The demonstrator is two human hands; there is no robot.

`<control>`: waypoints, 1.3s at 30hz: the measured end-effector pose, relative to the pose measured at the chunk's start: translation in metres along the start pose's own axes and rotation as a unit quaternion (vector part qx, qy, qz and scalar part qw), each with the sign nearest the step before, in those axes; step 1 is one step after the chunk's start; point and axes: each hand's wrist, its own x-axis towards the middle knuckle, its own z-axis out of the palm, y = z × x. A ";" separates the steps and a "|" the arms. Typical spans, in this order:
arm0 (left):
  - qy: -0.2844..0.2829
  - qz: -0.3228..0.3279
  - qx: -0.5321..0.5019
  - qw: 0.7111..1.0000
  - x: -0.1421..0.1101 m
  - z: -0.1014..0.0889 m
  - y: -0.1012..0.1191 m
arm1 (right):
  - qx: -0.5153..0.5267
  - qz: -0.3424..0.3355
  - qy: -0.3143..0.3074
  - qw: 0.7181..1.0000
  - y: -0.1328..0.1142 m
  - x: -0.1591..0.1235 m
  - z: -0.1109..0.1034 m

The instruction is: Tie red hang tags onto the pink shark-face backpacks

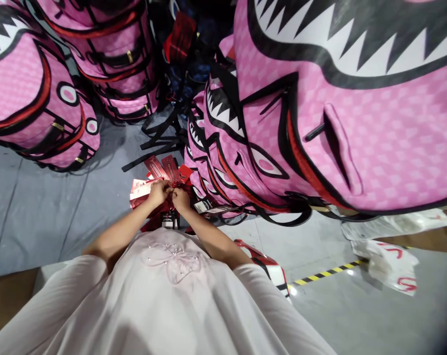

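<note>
The left hand and right hand are narrowed among red tags at centre; what is pinched cannot be told. The right side is crowded by pink bags, contents hidden; black straps are strewn beyond.

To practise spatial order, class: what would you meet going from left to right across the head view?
Leftmost pink bags → left hand → right hand → red-white-and-black item → crumpled white plastic with red marks.
</note>
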 end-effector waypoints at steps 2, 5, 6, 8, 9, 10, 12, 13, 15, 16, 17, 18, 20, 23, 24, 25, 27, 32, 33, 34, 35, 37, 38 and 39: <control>0.022 -0.020 -0.035 0.999 -0.003 0.000 -0.005 | -0.011 -0.010 -0.005 1.000 0.001 -0.006 0.000; 0.106 -0.104 -0.086 0.985 -0.003 -0.002 -0.013 | -0.030 -0.017 -0.049 0.998 0.007 -0.021 -0.003; 0.133 -0.135 -0.100 0.977 -0.002 -0.005 -0.015 | -0.035 -0.013 -0.063 0.997 0.010 -0.027 -0.006; 0.166 -0.161 -0.108 0.967 0.000 -0.012 -0.017 | -0.012 -0.009 -0.044 0.999 0.017 -0.042 -0.013; 0.177 -0.148 -0.095 0.968 -0.001 -0.017 -0.015 | 0.020 -0.013 -0.007 1.000 0.020 -0.051 -0.019; 0.190 -0.120 -0.076 0.971 -0.003 -0.022 -0.010 | 0.066 -0.020 0.043 0.997 0.024 -0.061 -0.027; 0.235 -0.031 -0.027 0.971 -0.011 -0.032 0.010 | 0.172 -0.035 0.157 0.972 0.029 -0.082 -0.047; 0.244 0.019 -0.020 0.969 -0.016 -0.036 0.025 | 0.215 -0.045 0.203 0.954 0.030 -0.093 -0.058; 0.206 0.117 -0.042 0.971 -0.031 -0.042 0.063 | 0.256 -0.065 0.262 0.928 0.029 -0.114 -0.082; 0.178 0.166 -0.060 0.968 -0.039 -0.043 0.085 | 0.260 -0.079 0.278 0.921 0.027 -0.123 -0.093; 0.144 0.212 -0.085 0.963 -0.047 -0.042 0.107 | 0.257 -0.095 0.290 0.917 0.026 -0.132 -0.103; 0.113 0.253 -0.112 0.954 -0.054 -0.041 0.128 | 0.247 -0.111 0.301 0.914 0.024 -0.140 -0.112; 0.064 0.314 -0.158 0.934 -0.066 -0.034 0.162 | 0.219 -0.135 0.325 0.910 0.022 -0.152 -0.125; 0.028 0.348 -0.194 0.917 -0.074 -0.026 0.193 | 0.177 -0.150 0.353 0.906 0.025 -0.169 -0.141; 0.026 0.344 -0.202 0.917 -0.075 -0.025 0.199 | 0.166 -0.158 0.349 0.908 0.027 -0.175 -0.148; 0.030 0.333 -0.213 0.918 -0.076 -0.026 0.205 | 0.154 -0.167 0.345 0.911 0.029 -0.180 -0.157; 0.046 0.306 -0.236 0.921 -0.074 -0.030 0.215 | 0.110 -0.170 0.354 0.913 0.035 -0.188 -0.181; 0.059 0.316 -0.155 0.934 -0.059 -0.048 0.248 | -0.123 -0.059 0.403 0.905 0.048 -0.184 -0.248; 0.050 0.327 -0.113 0.937 -0.055 -0.049 0.254 | -0.159 -0.046 0.396 0.903 0.052 -0.182 -0.256; 0.040 0.336 -0.068 0.938 -0.051 -0.050 0.260 | -0.180 -0.044 0.393 0.901 0.056 -0.181 -0.261; 0.028 0.342 -0.023 0.939 -0.048 -0.050 0.264 | -0.183 -0.049 0.395 0.899 0.061 -0.181 -0.264; 0.010 0.337 0.062 0.939 -0.043 -0.049 0.272 | -0.131 -0.077 0.413 0.898 0.073 -0.183 -0.263; 0.003 0.330 0.100 0.939 -0.041 -0.049 0.276 | -0.082 -0.096 0.424 0.897 0.079 -0.185 -0.261; -0.002 0.321 0.132 0.938 -0.040 -0.049 0.279 | -0.028 -0.115 0.433 0.894 0.085 -0.186 -0.258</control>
